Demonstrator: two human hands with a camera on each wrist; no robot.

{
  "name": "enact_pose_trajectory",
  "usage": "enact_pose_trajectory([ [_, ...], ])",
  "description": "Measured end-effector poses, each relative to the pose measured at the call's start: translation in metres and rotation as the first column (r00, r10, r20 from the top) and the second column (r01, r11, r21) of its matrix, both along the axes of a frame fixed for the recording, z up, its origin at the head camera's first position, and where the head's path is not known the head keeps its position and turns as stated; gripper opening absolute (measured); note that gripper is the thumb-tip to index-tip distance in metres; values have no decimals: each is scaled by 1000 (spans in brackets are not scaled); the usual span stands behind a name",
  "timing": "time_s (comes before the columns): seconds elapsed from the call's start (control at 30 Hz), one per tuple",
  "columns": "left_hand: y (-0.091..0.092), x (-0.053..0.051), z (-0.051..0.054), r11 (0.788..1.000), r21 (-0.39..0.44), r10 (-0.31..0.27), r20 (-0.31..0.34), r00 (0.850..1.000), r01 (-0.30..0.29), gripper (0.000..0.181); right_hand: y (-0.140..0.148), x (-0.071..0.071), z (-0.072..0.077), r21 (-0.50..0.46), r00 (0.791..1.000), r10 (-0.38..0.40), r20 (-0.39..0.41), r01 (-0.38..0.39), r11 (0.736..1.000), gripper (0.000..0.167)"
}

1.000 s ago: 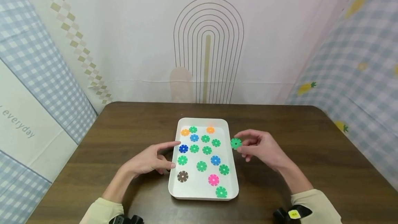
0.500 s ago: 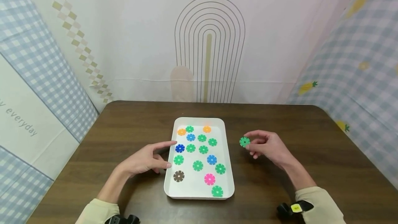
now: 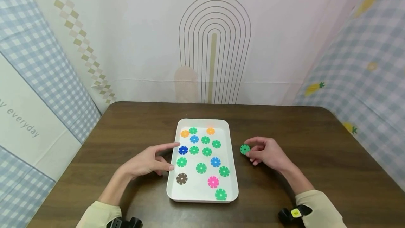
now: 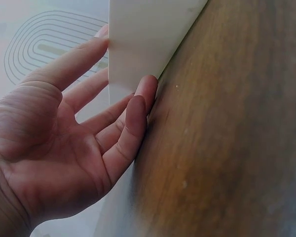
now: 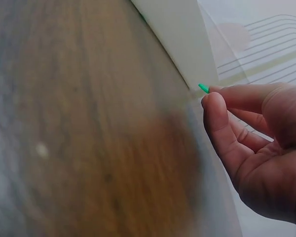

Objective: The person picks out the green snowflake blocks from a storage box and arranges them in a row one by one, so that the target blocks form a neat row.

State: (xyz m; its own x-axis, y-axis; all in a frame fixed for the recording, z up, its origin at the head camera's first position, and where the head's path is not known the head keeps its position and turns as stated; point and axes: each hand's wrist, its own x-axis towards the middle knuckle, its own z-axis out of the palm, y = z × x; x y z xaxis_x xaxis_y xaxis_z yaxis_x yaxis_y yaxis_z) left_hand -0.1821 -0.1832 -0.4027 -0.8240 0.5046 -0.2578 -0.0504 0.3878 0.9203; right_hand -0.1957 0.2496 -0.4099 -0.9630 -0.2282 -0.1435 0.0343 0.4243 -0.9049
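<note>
A white tray (image 3: pixel 193 192) holds several notched discs, mostly green, along with blue, orange, brown and pink ones, such as the brown disc (image 3: pixel 181 178) and the pink disc (image 3: pixel 213 182). My left hand (image 3: pixel 143 162) touches the tray's left rim with outstretched index finger and thumb; in the left wrist view the hand (image 4: pixel 74 133) has other fingers by the tray's side wall (image 4: pixel 143 44). Right of the tray, my right hand (image 3: pixel 270 154) pinches a green disc (image 3: pixel 244 149) between thumb and index finger. The right wrist view shows this disc (image 5: pixel 203 88) edge-on at the fingertips (image 5: pixel 215 101).
The dark wooden table (image 3: pixel 152 115) extends on all sides of the tray. Behind it hangs a pale cloth (image 3: pixel 142 45) with arch lines, and checked cloths (image 3: pixel 348 80) flank both sides.
The tray and left hand have shifted slightly left since the earliest frame. My right hand moved right with the green disc, then came a little back left and nearer.
</note>
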Motion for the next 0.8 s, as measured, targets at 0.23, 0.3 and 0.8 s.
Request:
enact_pose_trajectory([
  [0.23,0,-1,-1,1000,-2,3,11,1000,-3,78,-5,0,-5,19,1000,8,5,-8,1000,39],
  [0.3,0,-1,-1,1000,-2,3,11,1000,-3,78,-5,0,-6,30,1000,8,0,-8,1000,38],
  [0.8,0,0,0,1000,9,9,12,1000,-10,78,-10,-1,-7,150,999,-3,-34,8,989,36],
])
